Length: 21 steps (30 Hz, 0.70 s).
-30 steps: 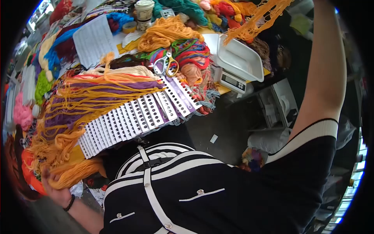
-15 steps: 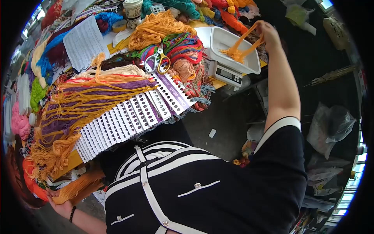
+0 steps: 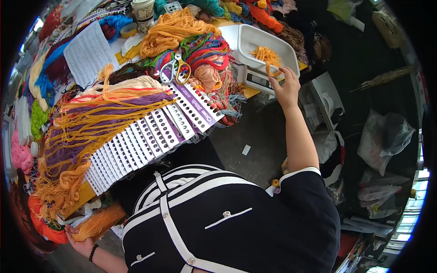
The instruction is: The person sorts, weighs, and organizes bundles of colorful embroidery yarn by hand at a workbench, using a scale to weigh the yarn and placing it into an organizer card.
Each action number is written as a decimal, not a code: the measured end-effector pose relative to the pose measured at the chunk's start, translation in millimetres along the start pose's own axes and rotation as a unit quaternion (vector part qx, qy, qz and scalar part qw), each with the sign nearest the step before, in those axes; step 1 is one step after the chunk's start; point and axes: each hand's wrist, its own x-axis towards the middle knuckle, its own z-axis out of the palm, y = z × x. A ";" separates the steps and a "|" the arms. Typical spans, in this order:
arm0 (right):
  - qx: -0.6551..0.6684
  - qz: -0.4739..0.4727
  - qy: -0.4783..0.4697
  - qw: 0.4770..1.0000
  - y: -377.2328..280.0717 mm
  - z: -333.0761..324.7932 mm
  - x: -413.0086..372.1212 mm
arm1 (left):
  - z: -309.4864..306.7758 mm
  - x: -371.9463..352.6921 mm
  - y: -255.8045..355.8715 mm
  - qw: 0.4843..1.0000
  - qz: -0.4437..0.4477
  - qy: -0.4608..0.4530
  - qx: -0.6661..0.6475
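Observation:
My left hand [image 3: 81, 240], low at the left, is closed round the end of a long orange thread bundle [image 3: 101, 222] hanging beside the table. At the upper right, my right hand [image 3: 287, 86] is at the front rim of a white plastic tray [image 3: 243, 45]. Its fingers pinch a loop of the orange yarn [image 3: 266, 55], most of which lies heaped in the tray. Beneath the tray is a digital scale [image 3: 258, 79], its display partly covered by my hand.
White punched thread cards [image 3: 150, 132] fan along the table edge, with purple and mustard threads [image 3: 95, 123] over them. Scissors [image 3: 176, 68] lie on top. Behind are an orange yarn pile [image 3: 175, 34], a written sheet [image 3: 90, 54], a tape roll [image 3: 128, 31] and a paper cup [image 3: 144, 16].
My right hand has come down and left from above the tray to its front rim, lowering the orange yarn into it. My left hand still holds its bundle.

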 end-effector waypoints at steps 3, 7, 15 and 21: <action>0.101 0.034 0.007 0.994 0.7 -5.8 6.2 | 4.6 -0.8 -4.5 1.000 -0.018 -0.019 -0.004; 0.130 0.023 0.047 0.990 5.0 -1.9 12.9 | 15.6 -6.3 -12.5 1.000 0.010 0.023 -0.013; 0.103 0.066 -0.010 0.992 -8.2 -2.1 9.6 | 20.3 -10.6 -11.8 0.999 0.044 0.028 0.004; 0.116 0.080 -0.018 0.990 -12.6 -2.0 13.0 | 35.8 -15.0 -17.2 0.997 0.053 0.045 0.026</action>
